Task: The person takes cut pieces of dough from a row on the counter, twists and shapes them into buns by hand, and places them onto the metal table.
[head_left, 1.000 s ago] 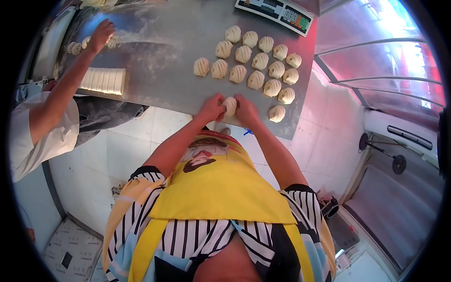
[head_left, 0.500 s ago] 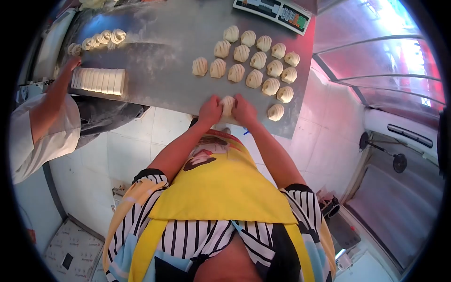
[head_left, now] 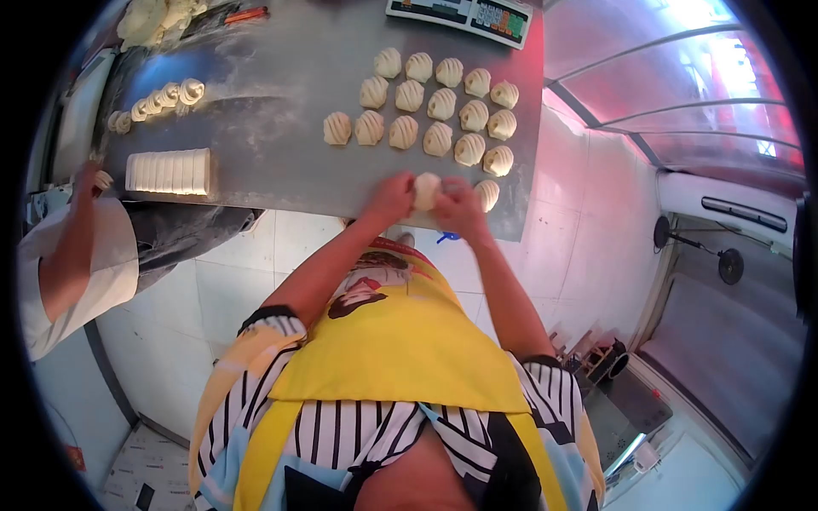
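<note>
Near the front edge of the metal table, a pale twisted dough bun point(head_left: 426, 192) is held between my two hands. My left hand point(head_left: 393, 198) is closed with its fingertips on the bun's left side. On the other side my right hand point(head_left: 459, 209) pinches it, the fingers partly blurred. Just right of that hand rests one ridged bun point(head_left: 488, 196). Beyond my hands, several more ridged buns point(head_left: 440, 105) stand in loose rows.
A digital scale point(head_left: 464, 17) sits at the table's point(head_left: 273, 128) far edge. To the left are a sliced dough block point(head_left: 169, 172), several coiled pieces point(head_left: 162, 98) and a larger dough mass point(head_left: 153, 21). A co-worker's hand point(head_left: 92, 180) holds a small dough piece at the left.
Both my hands and the bun have shifted right, towards the single front bun. The view has moved slightly. The co-worker's hand has drawn back from the coiled pieces towards the body.
</note>
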A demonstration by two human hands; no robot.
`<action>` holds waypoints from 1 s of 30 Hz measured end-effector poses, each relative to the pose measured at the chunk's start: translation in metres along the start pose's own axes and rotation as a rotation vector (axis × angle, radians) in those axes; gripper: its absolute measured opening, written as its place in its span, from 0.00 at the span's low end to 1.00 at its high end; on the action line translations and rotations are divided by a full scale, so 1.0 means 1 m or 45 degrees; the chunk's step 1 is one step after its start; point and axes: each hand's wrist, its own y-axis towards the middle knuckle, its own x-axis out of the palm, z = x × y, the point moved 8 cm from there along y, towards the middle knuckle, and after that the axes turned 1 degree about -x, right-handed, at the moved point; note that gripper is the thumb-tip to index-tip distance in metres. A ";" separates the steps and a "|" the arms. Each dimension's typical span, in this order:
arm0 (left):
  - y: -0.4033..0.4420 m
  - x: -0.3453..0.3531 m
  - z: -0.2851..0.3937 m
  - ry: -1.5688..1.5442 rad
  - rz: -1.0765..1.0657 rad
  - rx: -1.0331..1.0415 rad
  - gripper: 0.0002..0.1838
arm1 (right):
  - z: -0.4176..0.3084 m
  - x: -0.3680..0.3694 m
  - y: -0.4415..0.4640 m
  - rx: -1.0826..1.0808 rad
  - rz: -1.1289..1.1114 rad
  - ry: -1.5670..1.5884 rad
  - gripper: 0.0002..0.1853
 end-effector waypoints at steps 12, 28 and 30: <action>0.034 0.030 0.026 0.221 -0.148 0.141 0.19 | -0.046 -0.073 -0.043 -0.038 0.336 0.059 0.15; -0.150 -0.222 -0.156 -0.921 0.699 -0.497 0.12 | -0.297 0.452 0.174 -0.778 -0.710 -1.016 0.34; -0.148 -0.231 -0.161 -1.007 0.709 -0.446 0.12 | -0.300 0.478 0.166 -0.904 -0.689 -1.210 0.32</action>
